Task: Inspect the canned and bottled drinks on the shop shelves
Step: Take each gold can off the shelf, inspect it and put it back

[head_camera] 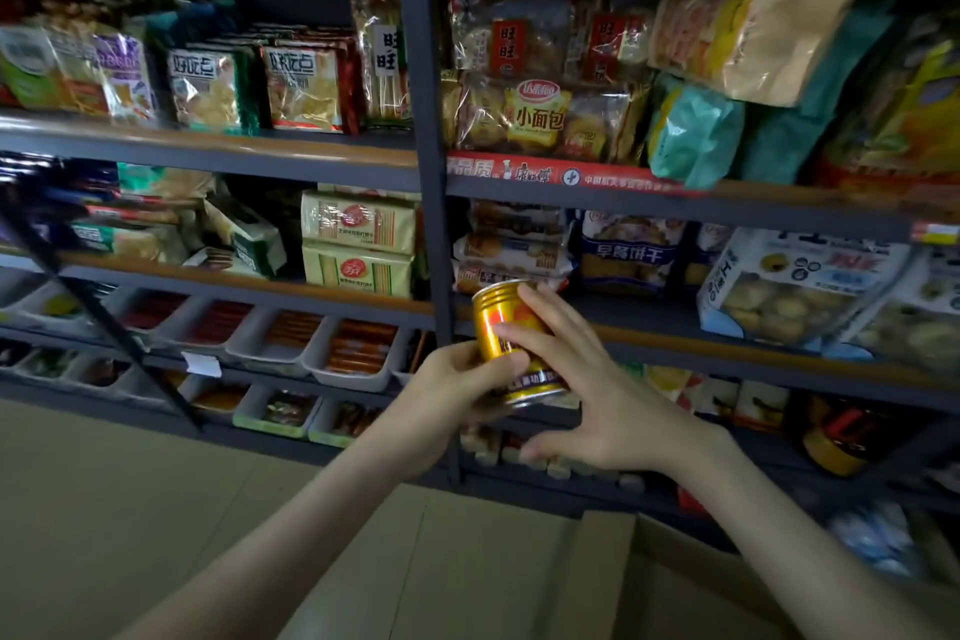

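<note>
A gold can (pixel 503 314) with a red and orange label is held up in front of the dark metal shelves (pixel 431 234), tilted a little to the left. My left hand (pixel 457 390) grips its lower part from the left, thumb across the label. My right hand (pixel 587 379) lies over the can's right side with fingers spread on the label and its thumb stretched out below, apart from the can. The can's lower right side is hidden by my fingers. More small cans (pixel 550 463) stand on a low shelf under my right hand.
Snack and biscuit bags (pixel 535 120) fill the upper shelves. White trays of sausages (pixel 353 348) line the lower left shelves. A dark jar with a yellow base (pixel 836 442) stands at the lower right. A cardboard box edge (pixel 608 572) and tiled floor (pixel 130 509) lie below.
</note>
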### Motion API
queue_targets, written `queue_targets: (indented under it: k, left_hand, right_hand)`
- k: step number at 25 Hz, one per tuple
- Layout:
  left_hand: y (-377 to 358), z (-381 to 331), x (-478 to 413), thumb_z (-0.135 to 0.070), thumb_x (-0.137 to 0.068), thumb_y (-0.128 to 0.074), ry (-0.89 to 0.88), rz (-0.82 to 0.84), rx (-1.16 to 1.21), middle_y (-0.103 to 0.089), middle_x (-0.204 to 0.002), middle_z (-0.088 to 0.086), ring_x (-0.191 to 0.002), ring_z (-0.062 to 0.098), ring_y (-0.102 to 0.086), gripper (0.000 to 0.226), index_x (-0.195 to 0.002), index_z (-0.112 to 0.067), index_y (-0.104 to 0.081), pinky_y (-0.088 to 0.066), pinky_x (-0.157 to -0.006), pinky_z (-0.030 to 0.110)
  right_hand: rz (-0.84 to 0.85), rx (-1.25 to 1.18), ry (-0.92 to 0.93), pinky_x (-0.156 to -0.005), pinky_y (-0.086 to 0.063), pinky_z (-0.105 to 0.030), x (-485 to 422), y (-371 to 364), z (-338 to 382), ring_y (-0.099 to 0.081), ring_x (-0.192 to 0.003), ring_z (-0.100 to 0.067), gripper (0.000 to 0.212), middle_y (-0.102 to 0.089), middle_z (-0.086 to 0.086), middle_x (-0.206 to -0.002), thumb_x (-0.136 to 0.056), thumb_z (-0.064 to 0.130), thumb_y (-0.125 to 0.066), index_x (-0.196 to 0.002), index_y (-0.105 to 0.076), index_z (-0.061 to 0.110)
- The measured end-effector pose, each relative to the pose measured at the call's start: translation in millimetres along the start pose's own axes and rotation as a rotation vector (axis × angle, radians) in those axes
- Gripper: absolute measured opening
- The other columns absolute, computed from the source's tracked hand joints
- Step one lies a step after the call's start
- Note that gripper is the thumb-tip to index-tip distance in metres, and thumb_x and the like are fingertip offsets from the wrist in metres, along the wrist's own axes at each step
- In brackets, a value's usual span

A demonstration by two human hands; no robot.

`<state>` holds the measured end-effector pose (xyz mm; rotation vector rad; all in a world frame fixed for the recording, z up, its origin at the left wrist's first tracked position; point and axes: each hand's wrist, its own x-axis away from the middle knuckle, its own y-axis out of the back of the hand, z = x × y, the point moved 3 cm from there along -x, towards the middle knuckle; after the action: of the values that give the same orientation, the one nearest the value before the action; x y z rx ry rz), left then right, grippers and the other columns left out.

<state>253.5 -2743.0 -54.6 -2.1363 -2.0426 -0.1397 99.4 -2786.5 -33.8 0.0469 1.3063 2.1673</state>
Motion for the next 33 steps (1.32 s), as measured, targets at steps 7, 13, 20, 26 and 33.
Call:
queue_targets:
  k: [7,13,20,26,33]
  left_hand:
    - [22,1,16,-0.046,-0.078,-0.059,0.185,0.09,0.143,-0.072,-0.113,0.009,-0.109,0.022,-0.066,0.044,-0.111,-0.018,-0.065,-0.048,-0.101,0.042]
    - [31,5,21,-0.084,-0.065,-0.056,0.128,0.151,-0.312,-0.021,-0.156,-0.016,-0.137,0.0,-0.027,0.11,-0.153,-0.034,-0.014,-0.027,-0.11,0.031]
    - [35,-9,17,-0.031,-0.08,-0.077,-0.609,-0.182,-0.921,-0.052,-0.141,-0.003,-0.123,0.017,-0.054,0.084,-0.149,-0.027,-0.029,-0.051,-0.095,0.039]
    - [42,-6,6,-0.039,-0.073,-0.081,-0.448,-0.253,-0.694,-0.064,-0.111,-0.016,-0.098,0.003,-0.064,0.075,-0.136,-0.031,-0.04,-0.052,-0.083,0.016]
    - [19,-16,-15,-0.041,-0.079,-0.067,0.152,0.009,0.283,-0.073,-0.106,0.014,-0.098,0.023,-0.071,0.051,-0.118,-0.008,-0.059,-0.059,-0.08,0.036]
  right_hand:
    - [-0.006,0.069,0.04,-0.113,-0.019,-0.029,-17,-24,7,0.006,-0.147,-0.004,0.081,-0.001,0.015,-0.159,-0.083,0.031,-0.073,-0.143,-0.02,0.042]
    - [-0.25,-0.373,-0.233,-0.09,-0.048,-0.02,-20,-32,1,-0.057,-0.112,0.004,0.069,-0.058,0.029,-0.118,-0.063,0.048,-0.078,-0.123,-0.046,0.045]
    - [-0.256,-0.902,-0.403,-0.089,-0.051,-0.028,-32,-32,9,-0.064,-0.105,-0.009,0.032,-0.07,0.013,-0.107,-0.083,0.039,-0.065,-0.114,-0.059,0.034]
    - [-0.106,-0.895,-0.413,-0.103,-0.044,-0.026,-17,-33,-3,-0.05,-0.125,0.001,0.055,-0.054,0.021,-0.134,-0.084,0.045,-0.067,-0.131,-0.04,0.051]
    - [-0.33,-0.078,-0.153,-0.114,-0.028,-0.021,-13,-35,-4,-0.02,-0.142,-0.004,0.091,-0.016,0.014,-0.15,-0.078,0.025,-0.077,-0.143,-0.015,0.042]
